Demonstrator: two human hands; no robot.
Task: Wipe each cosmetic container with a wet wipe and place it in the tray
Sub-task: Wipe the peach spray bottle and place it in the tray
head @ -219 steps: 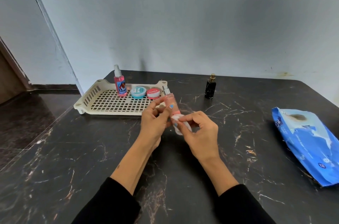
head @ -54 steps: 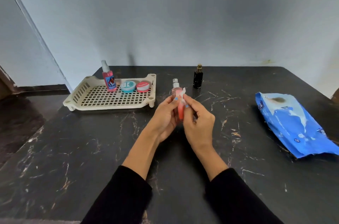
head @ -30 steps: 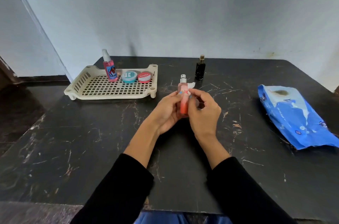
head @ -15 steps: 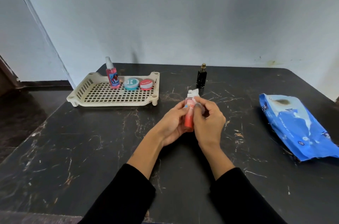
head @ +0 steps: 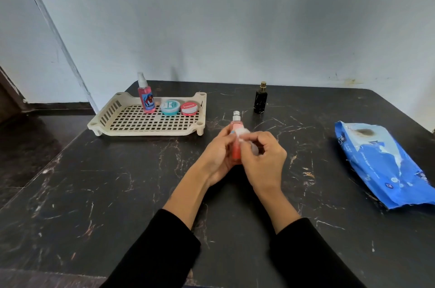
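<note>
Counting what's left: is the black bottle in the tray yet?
Out. The black bottle stands upright on the table, right of the tray.

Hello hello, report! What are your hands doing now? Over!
Left hand grips pink spray bottle. Right hand pinches wet wipe against it. Three containers in tray; black bottle not yet wiped. Nothing in the way.

The red round tin [head: 189, 108] in the tray [head: 146, 131] reads "Vaseline"; other labels are illegible.
</note>
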